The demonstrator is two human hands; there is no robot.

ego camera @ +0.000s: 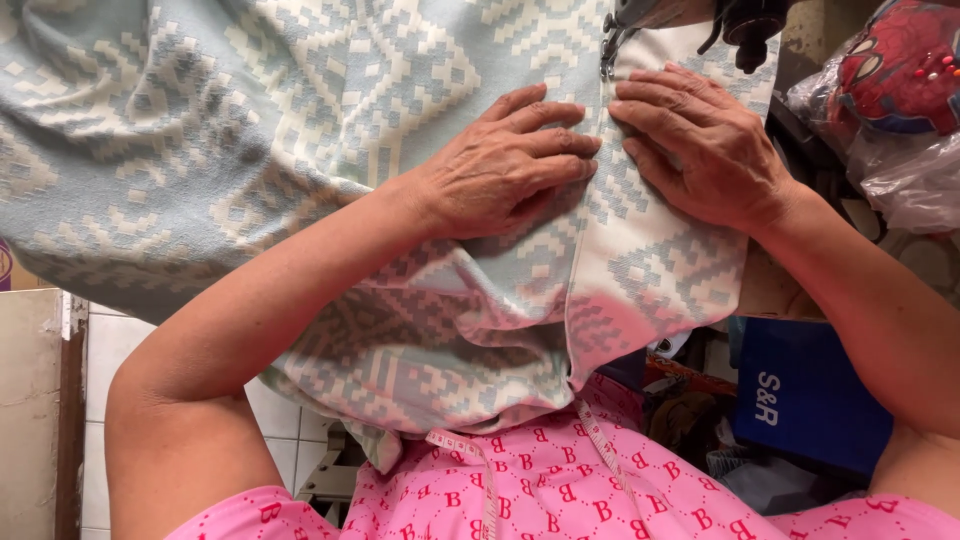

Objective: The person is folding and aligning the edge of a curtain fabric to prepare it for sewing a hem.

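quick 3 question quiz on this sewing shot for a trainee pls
1. True or false: both hands lie flat on the patterned fabric.
2. Which hand is on the paler, cream side of the seam? A) left hand B) right hand
3. What hangs over the pink garment at the bottom of the view?

Key
1. True: palms down, fingertips almost meeting at the seam.
2. B: the left hand lies on the blue-grey side.
3. A measuring tape, draped down over the front of the garment.
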